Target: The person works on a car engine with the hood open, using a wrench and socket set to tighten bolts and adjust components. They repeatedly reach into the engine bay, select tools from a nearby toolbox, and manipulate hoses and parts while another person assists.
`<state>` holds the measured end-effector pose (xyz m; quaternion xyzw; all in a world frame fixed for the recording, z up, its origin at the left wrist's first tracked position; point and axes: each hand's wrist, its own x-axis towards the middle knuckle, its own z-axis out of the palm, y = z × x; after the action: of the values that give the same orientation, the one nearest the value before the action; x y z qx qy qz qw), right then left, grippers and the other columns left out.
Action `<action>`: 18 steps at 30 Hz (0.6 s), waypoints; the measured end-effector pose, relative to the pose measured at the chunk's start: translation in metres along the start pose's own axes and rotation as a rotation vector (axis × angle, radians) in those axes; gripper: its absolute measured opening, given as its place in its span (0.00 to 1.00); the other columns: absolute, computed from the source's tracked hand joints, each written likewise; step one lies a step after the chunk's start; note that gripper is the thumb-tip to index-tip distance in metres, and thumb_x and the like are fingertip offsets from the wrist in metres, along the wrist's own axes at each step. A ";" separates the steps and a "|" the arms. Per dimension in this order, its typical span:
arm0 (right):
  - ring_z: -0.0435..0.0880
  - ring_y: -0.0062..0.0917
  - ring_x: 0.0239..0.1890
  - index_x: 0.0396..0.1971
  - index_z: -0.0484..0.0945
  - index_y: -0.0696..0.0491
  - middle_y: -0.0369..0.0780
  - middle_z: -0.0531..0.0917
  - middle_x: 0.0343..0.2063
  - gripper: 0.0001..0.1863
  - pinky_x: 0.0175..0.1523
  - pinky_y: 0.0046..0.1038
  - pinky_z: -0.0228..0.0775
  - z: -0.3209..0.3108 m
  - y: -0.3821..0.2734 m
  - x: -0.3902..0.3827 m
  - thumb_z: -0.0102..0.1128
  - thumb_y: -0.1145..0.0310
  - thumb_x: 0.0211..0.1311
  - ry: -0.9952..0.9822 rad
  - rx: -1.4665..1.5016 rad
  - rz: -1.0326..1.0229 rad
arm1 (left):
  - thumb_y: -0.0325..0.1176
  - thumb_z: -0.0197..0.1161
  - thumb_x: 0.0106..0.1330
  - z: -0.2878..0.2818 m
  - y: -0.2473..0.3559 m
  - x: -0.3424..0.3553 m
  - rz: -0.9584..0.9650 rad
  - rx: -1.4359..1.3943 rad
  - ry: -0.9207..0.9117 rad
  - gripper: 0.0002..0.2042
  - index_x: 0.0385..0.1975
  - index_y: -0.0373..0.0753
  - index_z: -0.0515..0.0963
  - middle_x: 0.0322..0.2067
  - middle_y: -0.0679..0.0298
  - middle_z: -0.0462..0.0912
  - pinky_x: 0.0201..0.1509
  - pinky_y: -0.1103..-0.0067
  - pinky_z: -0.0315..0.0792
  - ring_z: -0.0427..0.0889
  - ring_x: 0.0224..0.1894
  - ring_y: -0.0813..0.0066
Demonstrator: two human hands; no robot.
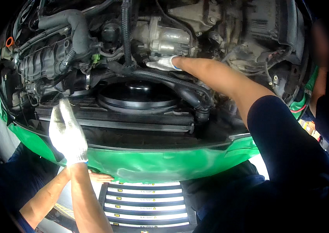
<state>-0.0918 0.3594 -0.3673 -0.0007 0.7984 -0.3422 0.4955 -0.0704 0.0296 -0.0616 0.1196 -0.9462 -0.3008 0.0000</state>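
Note:
My left hand [68, 134], in a white knit glove, reaches over the green fender cover [164, 165] at the front of an engine bay. Its fingers are stretched forward, open, with the tips beside a small grey fitting [65, 93]. Glare hides the detail of that glove. Farther in, my right hand [162, 63], also gloved, is beneath a silver cylindrical motor [172, 39]. Its fingers point left and close at the tips on something I cannot make out. A corrugated black hose [164, 77] runs just below this hand.
A round black fan housing [137, 95] lies between my hands, behind the radiator's top bar [114, 122]. A co-worker's bare hand [100, 177] rests at the cover's lower edge. Another person's arm [320, 83] is at the far right. Below is a striped mat [147, 207].

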 end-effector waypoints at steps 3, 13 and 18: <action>0.46 0.40 0.85 0.83 0.52 0.45 0.43 0.52 0.84 0.43 0.86 0.41 0.37 -0.005 -0.004 0.004 0.37 0.34 0.79 -0.059 0.010 -0.097 | 0.43 0.60 0.82 -0.001 -0.005 0.004 -0.034 -0.080 -0.048 0.21 0.54 0.27 0.83 0.46 0.60 0.90 0.57 0.80 0.73 0.81 0.47 0.80; 0.54 0.46 0.83 0.80 0.60 0.52 0.49 0.57 0.81 0.51 0.85 0.49 0.45 0.009 0.006 0.013 0.36 0.24 0.74 0.065 0.019 -0.048 | 0.41 0.62 0.81 -0.003 -0.003 0.004 0.010 -0.015 -0.039 0.19 0.56 0.30 0.84 0.47 0.61 0.90 0.57 0.81 0.73 0.82 0.48 0.82; 0.54 0.46 0.82 0.79 0.61 0.52 0.49 0.58 0.81 0.52 0.85 0.49 0.45 -0.004 0.004 -0.007 0.36 0.23 0.73 0.044 0.098 -0.051 | 0.46 0.62 0.81 -0.003 -0.007 0.004 0.025 0.083 0.004 0.20 0.45 0.30 0.85 0.28 0.72 0.78 0.36 0.83 0.65 0.66 0.30 0.86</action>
<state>-0.0901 0.3671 -0.3622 0.0107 0.7911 -0.3935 0.4683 -0.0723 0.0212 -0.0632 0.1081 -0.9593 -0.2609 0.0008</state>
